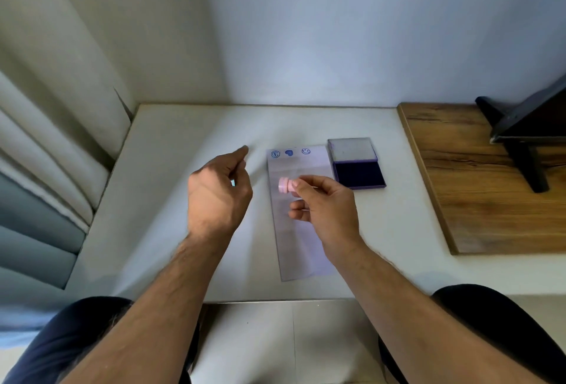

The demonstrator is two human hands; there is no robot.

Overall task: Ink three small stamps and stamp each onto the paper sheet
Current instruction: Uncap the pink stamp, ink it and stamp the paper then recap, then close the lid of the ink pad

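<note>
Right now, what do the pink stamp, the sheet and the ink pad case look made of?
Pink stamp: likely plastic, smooth with a ridged body. Sheet: thin matte paper, faint fold creases. Ink pad case: seemingly hard purple plastic, lid open, dull grey lining; the dark pad looks like felt.

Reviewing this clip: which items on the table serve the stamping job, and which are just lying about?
Job: small pink round stamp in the right hand; white paper sheet bearing three blue prints; open purple ink pad.
Lying about: brown wooden board; black stand.

Bare bench (183, 199) left of my fingers (295, 183); open ink pad (356, 163) blocks right; paper sheet (301, 230) lies flat below.
</note>
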